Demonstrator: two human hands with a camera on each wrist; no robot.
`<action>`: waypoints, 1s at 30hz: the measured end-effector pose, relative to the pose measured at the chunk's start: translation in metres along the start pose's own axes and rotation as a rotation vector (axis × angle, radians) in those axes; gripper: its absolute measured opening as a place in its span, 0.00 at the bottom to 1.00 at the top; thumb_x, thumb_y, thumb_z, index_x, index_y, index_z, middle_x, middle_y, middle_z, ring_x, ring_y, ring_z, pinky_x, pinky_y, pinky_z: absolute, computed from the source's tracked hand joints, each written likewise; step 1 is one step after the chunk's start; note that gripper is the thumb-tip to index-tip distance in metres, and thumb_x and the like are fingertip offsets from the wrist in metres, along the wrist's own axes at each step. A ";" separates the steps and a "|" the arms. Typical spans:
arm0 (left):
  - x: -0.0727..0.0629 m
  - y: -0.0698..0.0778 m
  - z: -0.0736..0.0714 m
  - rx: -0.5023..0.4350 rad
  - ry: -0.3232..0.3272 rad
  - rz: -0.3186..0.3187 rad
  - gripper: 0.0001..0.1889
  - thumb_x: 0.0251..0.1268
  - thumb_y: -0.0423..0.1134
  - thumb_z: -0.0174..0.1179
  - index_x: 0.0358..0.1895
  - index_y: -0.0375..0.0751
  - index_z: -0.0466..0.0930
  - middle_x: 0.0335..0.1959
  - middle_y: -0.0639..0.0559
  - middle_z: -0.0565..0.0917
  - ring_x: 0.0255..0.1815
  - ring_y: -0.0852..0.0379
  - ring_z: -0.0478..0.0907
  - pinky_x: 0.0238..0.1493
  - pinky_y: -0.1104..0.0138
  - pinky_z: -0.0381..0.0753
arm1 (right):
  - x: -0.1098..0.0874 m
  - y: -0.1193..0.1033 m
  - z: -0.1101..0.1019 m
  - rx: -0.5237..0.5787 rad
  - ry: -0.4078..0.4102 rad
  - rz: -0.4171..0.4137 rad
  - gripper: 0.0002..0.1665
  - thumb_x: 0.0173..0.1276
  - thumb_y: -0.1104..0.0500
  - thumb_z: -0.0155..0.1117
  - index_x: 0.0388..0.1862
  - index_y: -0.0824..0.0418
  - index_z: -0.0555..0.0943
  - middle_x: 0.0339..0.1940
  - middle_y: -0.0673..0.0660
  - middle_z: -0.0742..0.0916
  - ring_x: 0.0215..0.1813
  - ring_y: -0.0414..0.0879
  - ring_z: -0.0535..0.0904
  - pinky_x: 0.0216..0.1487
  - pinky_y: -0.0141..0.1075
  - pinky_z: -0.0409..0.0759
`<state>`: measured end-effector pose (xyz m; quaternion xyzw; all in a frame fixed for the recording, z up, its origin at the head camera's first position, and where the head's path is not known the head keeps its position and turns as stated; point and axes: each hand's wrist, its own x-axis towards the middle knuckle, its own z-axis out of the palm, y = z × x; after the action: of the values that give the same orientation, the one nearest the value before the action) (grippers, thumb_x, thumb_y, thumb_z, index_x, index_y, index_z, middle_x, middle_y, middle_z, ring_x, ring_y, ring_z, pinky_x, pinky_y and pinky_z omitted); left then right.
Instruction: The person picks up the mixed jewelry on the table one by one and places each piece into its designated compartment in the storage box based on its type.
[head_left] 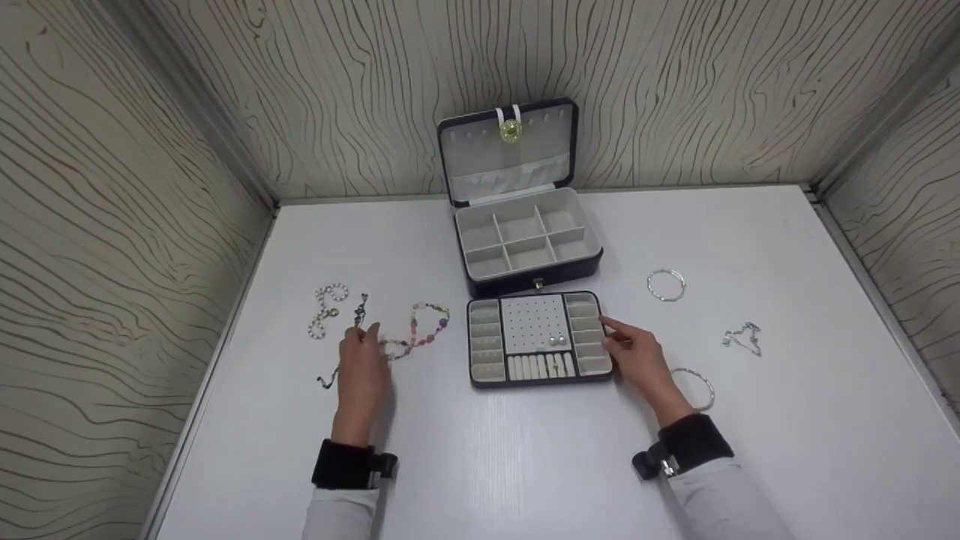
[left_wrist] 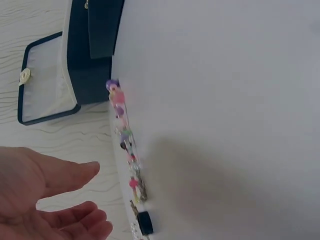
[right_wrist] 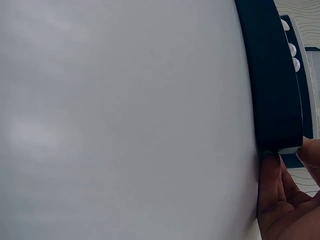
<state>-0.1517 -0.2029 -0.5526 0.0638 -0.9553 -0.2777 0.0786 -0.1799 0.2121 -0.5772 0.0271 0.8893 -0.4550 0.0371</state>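
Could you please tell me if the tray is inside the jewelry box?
Out: the tray lies in front of the open box, the right hand at its edge.

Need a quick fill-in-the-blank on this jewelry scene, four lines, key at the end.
1. Beneath its raised lid, the jewelry box is divided into ____ compartments.
2. The tray in front of the box is held at its edge by the person's ____ hand.
3. As the person sees it, the multicoloured beaded strand lies on the tray's ____ side.
4. On the tray's opposite side lie ____ round bangles.

Missing words: six; right; left; two.
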 end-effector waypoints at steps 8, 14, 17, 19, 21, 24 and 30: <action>-0.006 -0.025 -0.011 0.102 -0.085 -0.088 0.19 0.60 0.23 0.60 0.57 0.27 0.78 0.47 0.28 0.74 0.46 0.35 0.77 0.39 0.50 0.81 | 0.001 -0.001 -0.001 0.016 0.001 -0.004 0.24 0.70 0.66 0.60 0.65 0.64 0.76 0.44 0.64 0.85 0.45 0.52 0.81 0.42 0.36 0.76; -0.008 -0.028 -0.012 0.134 -0.107 -0.069 0.16 0.58 0.24 0.62 0.50 0.27 0.81 0.39 0.30 0.77 0.41 0.35 0.78 0.37 0.49 0.80 | 0.001 0.001 -0.001 0.023 -0.010 -0.009 0.24 0.70 0.66 0.60 0.65 0.65 0.76 0.45 0.64 0.85 0.45 0.52 0.81 0.41 0.36 0.76; -0.007 -0.026 -0.011 0.127 -0.091 -0.060 0.11 0.58 0.23 0.61 0.44 0.25 0.82 0.35 0.34 0.78 0.38 0.38 0.78 0.37 0.50 0.80 | 0.001 0.001 -0.002 0.029 -0.013 -0.010 0.24 0.70 0.66 0.60 0.66 0.65 0.76 0.45 0.65 0.85 0.46 0.53 0.81 0.41 0.35 0.77; -0.005 -0.025 -0.011 0.124 -0.080 -0.061 0.07 0.58 0.23 0.60 0.39 0.24 0.82 0.31 0.36 0.77 0.35 0.40 0.78 0.36 0.51 0.79 | 0.001 0.001 -0.002 0.034 -0.017 -0.006 0.25 0.70 0.66 0.59 0.66 0.64 0.75 0.46 0.65 0.85 0.46 0.53 0.81 0.41 0.35 0.77; -0.004 -0.022 -0.011 0.121 -0.076 -0.078 0.04 0.59 0.21 0.58 0.35 0.23 0.81 0.29 0.37 0.78 0.32 0.42 0.79 0.34 0.52 0.79 | 0.001 0.000 -0.003 0.031 -0.018 0.001 0.25 0.71 0.66 0.59 0.66 0.64 0.75 0.46 0.65 0.84 0.47 0.53 0.81 0.42 0.35 0.76; -0.002 -0.019 -0.010 0.125 -0.066 -0.096 0.04 0.60 0.20 0.55 0.31 0.23 0.80 0.26 0.37 0.78 0.28 0.42 0.79 0.30 0.53 0.79 | 0.000 -0.001 -0.004 0.025 -0.025 0.015 0.25 0.71 0.65 0.59 0.67 0.64 0.75 0.48 0.65 0.84 0.49 0.54 0.81 0.45 0.38 0.76; 0.001 -0.020 -0.008 0.100 -0.056 -0.125 0.04 0.56 0.19 0.56 0.28 0.26 0.79 0.24 0.38 0.78 0.24 0.46 0.78 0.26 0.55 0.78 | 0.000 -0.002 -0.003 0.016 -0.031 0.020 0.25 0.71 0.65 0.59 0.67 0.63 0.74 0.49 0.66 0.84 0.51 0.56 0.80 0.50 0.43 0.76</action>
<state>-0.1496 -0.2241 -0.5565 0.1193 -0.9640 -0.2357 0.0312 -0.1803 0.2129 -0.5735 0.0291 0.8846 -0.4622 0.0549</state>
